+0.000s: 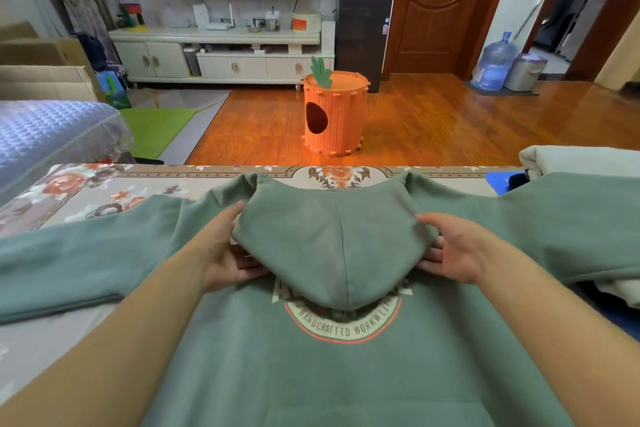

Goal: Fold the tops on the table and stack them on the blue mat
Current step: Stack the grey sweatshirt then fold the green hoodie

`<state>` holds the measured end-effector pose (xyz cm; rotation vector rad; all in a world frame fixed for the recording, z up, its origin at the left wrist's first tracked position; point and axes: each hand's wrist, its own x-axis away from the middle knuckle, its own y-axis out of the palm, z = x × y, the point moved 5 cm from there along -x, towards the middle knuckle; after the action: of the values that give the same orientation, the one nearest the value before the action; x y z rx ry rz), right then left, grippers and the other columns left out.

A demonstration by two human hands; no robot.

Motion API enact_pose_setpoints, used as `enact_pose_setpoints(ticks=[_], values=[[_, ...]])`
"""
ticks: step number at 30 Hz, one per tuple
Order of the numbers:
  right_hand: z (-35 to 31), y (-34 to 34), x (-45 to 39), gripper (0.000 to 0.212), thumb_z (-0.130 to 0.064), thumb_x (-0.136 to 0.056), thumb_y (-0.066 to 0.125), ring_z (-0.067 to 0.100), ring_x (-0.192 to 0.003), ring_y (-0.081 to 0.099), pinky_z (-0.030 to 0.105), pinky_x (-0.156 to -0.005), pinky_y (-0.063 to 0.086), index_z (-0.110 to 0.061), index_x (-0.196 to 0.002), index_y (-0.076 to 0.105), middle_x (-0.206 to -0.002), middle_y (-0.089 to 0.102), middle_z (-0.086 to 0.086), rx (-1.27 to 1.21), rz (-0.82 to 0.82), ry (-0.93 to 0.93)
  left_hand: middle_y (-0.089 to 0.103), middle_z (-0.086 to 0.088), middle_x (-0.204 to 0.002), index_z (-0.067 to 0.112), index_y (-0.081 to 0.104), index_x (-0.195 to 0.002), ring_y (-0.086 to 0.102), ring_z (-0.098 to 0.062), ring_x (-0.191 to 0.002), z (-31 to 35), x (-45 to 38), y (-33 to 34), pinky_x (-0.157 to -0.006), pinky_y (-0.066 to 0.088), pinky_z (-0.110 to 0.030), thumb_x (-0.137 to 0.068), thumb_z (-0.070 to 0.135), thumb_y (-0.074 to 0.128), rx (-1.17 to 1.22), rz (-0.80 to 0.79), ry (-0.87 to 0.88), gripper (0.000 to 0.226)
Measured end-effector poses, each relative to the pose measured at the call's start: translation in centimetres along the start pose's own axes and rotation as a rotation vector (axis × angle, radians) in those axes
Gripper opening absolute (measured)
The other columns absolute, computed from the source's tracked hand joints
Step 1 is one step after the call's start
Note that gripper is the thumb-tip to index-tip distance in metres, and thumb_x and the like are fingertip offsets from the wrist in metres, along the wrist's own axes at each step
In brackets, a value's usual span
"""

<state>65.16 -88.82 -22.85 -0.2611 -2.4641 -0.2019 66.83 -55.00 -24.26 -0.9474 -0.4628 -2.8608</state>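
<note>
A green hoodie (346, 374) lies spread front-up across the floral-covered counter (104, 191), sleeves out toward 9 and 3 o'clock, its hood (332, 243) folded down over the chest print. The left hand (225, 253) and right hand (457, 250) each take a narrow grip pinching a hood edge. The blue mat (498, 180) shows at 2 o'clock beside cream fabric (581, 159).

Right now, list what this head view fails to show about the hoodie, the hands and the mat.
- Hoodie: hem cut off by the bottom edge; both cuffs run past the side edges.
- Printed logo: top half covered by the folded-down hood.
- Left hand and right hand: fingertips tucked under the hood.
- Blue mat: mostly hidden by the sleeve.
</note>
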Motion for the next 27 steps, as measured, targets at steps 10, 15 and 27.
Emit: enact_pose_setpoints(ticks=[10, 15, 27], values=[[-1.2, -0.1, -2.6, 0.005, -0.007, -0.089, 0.065, 0.022, -0.087, 0.066, 0.031, -0.069, 0.053, -0.010, -0.091, 0.069, -0.092, 0.072, 0.008, 0.020, 0.097, -0.424, 0.076, -0.006, -0.114, 0.013, 0.069, -0.121, 0.071, -0.023, -0.109, 2.0, -2.4, 1.4, -0.094, 0.056, -0.044, -0.093, 0.031, 0.072, -0.056, -0.014, 0.263, 0.033], [-0.2, -1.1, -3.9, 0.036, -0.025, -0.086, 0.076, 0.023, -0.094, 0.069, 0.034, -0.070, 0.055, -0.014, -0.118, 0.064, -0.110, 0.070, 0.009, -0.044, 0.069, -0.121, 0.075, -0.009, -0.112, 0.015, 0.066, -0.119, 0.071, -0.025, -0.103, -0.2, -3.4, 0.8, -0.078, 0.059, -0.039, -0.098, 0.024, 0.066, -0.090, 0.052, 0.186, 0.023], [-2.6, -0.2, -5.6, 0.030, -0.005, -0.090, 0.064, 0.024, -0.099, 0.071, 0.036, -0.086, 0.058, 0.000, -0.119, 0.067, -0.111, 0.074, 0.012, -0.203, 0.019, -0.287, 0.076, -0.014, -0.109, 0.003, 0.068, -0.115, 0.070, -0.026, -0.103, 1.5, -3.0, 0.8, -0.089, 0.056, -0.038, -0.090, 0.007, 0.063, 0.128, 0.015, 0.223, 0.026]])
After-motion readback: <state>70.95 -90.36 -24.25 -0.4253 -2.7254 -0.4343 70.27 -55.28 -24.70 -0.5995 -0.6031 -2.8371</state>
